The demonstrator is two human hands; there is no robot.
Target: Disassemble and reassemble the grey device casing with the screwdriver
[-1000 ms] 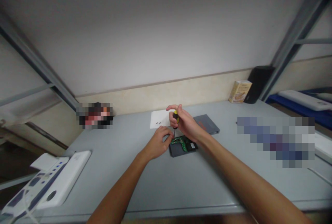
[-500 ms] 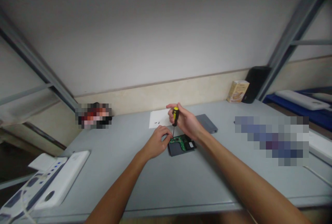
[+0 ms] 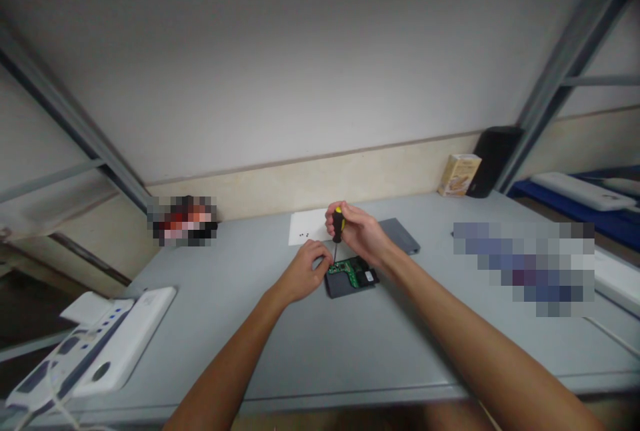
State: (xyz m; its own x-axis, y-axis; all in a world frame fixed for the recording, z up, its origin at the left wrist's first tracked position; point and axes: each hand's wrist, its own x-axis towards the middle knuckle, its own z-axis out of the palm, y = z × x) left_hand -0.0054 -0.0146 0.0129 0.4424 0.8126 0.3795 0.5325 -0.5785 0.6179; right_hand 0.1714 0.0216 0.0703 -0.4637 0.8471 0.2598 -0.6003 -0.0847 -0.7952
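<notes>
My right hand point(image 3: 359, 230) is wrapped round the yellow and black handle of a screwdriver point(image 3: 338, 226). The shaft points down, its tip at the upper left corner of a green circuit board point(image 3: 355, 272) set in a dark grey casing point(image 3: 343, 286). Thumb and fingers of my left hand point(image 3: 306, 272) pinch together at that same corner, close by the tip; whatever they may hold is hidden. Behind them a sheet of white paper point(image 3: 298, 223) carries several tiny dark bits, perhaps screws. A flat grey cover point(image 3: 400, 236) lies behind my right wrist.
White power strips point(image 3: 135, 344) with a cable occupy the table's left edge. A yellow box point(image 3: 459, 175) and a black upright object point(image 3: 497, 161) stand at the back right. Blurred-out items lie at the back left and on the right.
The fingers of my right hand have closed further round the screwdriver handle, and the handle has turned. The left hand and the circuit board stay nearly where they were.
</notes>
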